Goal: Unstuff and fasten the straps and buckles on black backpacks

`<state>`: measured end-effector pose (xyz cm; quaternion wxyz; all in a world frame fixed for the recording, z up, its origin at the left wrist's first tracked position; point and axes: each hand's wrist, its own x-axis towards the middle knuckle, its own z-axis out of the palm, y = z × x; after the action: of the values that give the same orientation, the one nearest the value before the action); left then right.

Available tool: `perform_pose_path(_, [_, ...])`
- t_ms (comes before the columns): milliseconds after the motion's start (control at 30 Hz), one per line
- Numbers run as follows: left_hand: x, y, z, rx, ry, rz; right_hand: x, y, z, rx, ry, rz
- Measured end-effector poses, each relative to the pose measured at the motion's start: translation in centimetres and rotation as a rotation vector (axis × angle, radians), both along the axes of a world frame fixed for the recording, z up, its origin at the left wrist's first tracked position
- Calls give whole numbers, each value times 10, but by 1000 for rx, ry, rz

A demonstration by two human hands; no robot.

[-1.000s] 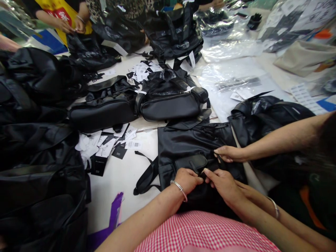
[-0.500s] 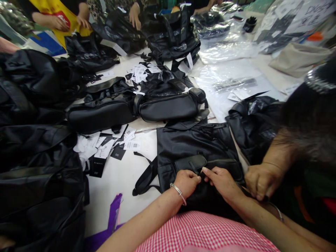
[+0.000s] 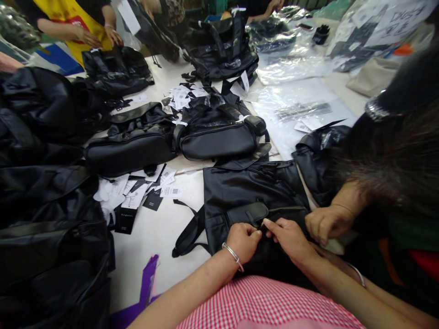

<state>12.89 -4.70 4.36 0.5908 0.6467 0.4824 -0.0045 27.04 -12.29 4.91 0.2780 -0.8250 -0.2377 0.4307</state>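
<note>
A black backpack (image 3: 240,187) lies on the table in front of me, its front pocket flap (image 3: 247,214) just beyond my fingers. My left hand (image 3: 244,242) is closed in a pinch low on the bag's front. Close beside it, my right hand (image 3: 286,237) pinches too, thumb and forefinger almost meeting the left fingertips. Whatever small dark part sits between the fingers is too small to name. One black strap (image 3: 188,233) trails off the bag's left side onto the table.
Black bags (image 3: 219,141) stand beyond the backpack, and more are heaped at left. Loose tags (image 3: 137,192) and purple strips (image 3: 147,283) lie at left. A co-worker's hand (image 3: 325,224) is right beside my right forearm. Clear plastic bags (image 3: 295,68) cover the back right.
My hands stay almost where they were. The co-worker at right has leaned in, head and hand shifted left. Across the table, another person has lifted a black bag with a white tag.
</note>
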Motion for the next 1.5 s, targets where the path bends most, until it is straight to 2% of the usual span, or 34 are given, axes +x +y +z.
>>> perform_pose_path(333, [0, 2, 3, 3, 21, 18, -3, -3, -1, -1, 17, -35])
perform_pose_path(567, [-1, 3, 1, -36, 20, 38, -6, -10, 11, 148, -25, 60])
perform_pose_path(667, [-2, 3, -2, -68, 12, 62, -8, -18, 10, 219, -127, 169])
perform_pose_path(833, [-3, 2, -4, -99, -9, 91, -13, -32, 3, 478, -427, 460])
perform_pose_path(967, [-4, 3, -1, -85, -29, 75, -16, -40, -1, 602, -645, 591])
perform_pose_path(1067, [-7, 5, -1, -72, -45, 50, -17, -44, -2, 644, -670, 668])
perform_pose_path(1167, [-12, 7, -2, -71, -88, -1, -17, -42, 2, 610, -544, 604])
perform_pose_path(1333, [-12, 5, 3, 24, -90, -50, -18, -30, 14, 402, -174, 332])
perform_pose_path(1400, [-9, 4, 6, 71, -72, -22, -15, -27, 17, 368, -92, 292])
perform_pose_path(1500, [-6, 4, 9, 31, -44, -6, -11, -27, 18, 355, -77, 310])
